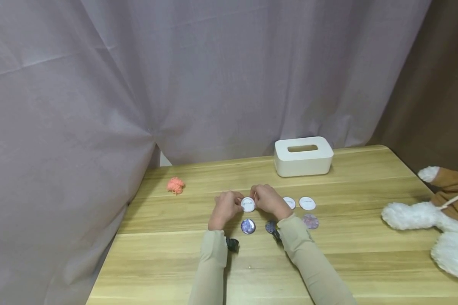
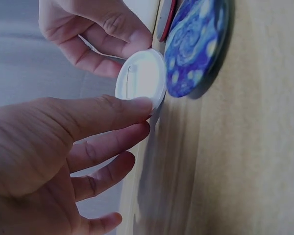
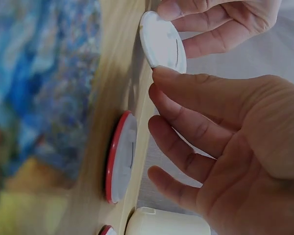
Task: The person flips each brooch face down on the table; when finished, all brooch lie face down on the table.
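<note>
A round pin-back button badge (image 1: 248,204) is between my two hands, its white back and metal pin facing up. My left hand (image 1: 227,206) pinches one edge between thumb and forefinger, as the left wrist view shows. Thumb and fingers of my right hand (image 1: 269,200) pinch the opposite edge. Nearer to me lies a blue, swirl-painted badge (image 2: 193,46), picture side up. Another picture-side-up badge (image 1: 270,227) is partly covered by my right wrist. To the right, a red-rimmed badge (image 3: 121,156) lies with its white back up.
Further right are another white-backed badge (image 1: 307,203) and a pinkish picture badge (image 1: 311,221). A white tissue box (image 1: 304,165) stands at the table's back. Coral yarn (image 1: 175,185) lies at the left, and a plush toy (image 1: 452,207) sits at the right edge.
</note>
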`<state>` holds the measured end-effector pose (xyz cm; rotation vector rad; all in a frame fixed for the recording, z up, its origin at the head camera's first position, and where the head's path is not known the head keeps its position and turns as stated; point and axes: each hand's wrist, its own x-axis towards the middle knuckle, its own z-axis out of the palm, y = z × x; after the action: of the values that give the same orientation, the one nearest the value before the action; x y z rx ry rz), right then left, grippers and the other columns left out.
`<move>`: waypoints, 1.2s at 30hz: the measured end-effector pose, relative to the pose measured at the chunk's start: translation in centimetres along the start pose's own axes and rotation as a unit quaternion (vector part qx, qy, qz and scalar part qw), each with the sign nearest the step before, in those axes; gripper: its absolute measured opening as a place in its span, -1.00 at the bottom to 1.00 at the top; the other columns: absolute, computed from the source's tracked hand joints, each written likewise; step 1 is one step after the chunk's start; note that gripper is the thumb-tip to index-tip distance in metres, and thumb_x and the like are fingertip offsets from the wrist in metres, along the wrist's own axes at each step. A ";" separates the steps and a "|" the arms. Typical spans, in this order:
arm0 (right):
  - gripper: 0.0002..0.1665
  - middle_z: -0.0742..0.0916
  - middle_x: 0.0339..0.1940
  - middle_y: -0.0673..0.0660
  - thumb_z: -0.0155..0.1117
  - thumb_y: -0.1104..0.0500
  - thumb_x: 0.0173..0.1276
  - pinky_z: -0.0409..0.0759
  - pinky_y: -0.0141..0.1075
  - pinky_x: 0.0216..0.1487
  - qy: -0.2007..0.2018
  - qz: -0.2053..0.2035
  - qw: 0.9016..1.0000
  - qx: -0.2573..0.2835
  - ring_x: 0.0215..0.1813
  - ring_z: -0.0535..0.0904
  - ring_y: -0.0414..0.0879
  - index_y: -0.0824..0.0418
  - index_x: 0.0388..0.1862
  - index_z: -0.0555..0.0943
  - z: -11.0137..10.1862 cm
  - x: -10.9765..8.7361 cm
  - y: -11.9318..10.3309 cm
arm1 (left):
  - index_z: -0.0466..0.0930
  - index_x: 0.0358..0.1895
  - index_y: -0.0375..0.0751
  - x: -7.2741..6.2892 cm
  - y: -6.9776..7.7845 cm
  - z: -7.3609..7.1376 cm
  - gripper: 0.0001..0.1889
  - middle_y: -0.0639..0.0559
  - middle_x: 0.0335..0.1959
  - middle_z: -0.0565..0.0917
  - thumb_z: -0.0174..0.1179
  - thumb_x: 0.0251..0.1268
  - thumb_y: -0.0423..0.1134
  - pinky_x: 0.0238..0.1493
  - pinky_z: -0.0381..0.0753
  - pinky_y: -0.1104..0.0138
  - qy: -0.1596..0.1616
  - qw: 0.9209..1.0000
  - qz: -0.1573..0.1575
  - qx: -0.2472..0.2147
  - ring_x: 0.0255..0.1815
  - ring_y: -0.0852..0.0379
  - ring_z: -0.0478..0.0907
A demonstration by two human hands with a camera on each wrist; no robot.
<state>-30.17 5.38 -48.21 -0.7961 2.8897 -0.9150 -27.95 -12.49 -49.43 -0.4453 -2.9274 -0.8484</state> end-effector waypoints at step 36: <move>-0.85 0.76 -0.23 0.17 0.26 0.32 0.35 0.49 0.11 0.05 0.008 0.006 1.000 0.003 -0.09 0.61 0.15 0.30 -0.17 0.72 0.1 -0.9 -0.6 | 0.70 0.09 -0.24 -0.5 0.3 -0.1 -0.71 -0.04 -0.18 0.76 0.20 0.33 -0.34 0.02 0.32 -0.09 0.002 0.999 -0.004 -0.033 -0.13 0.02 0.63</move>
<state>-29.10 5.37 -48.12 -0.7751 2.9003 -0.9337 -27.34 -12.39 -49.26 -0.4349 -2.9070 -0.9476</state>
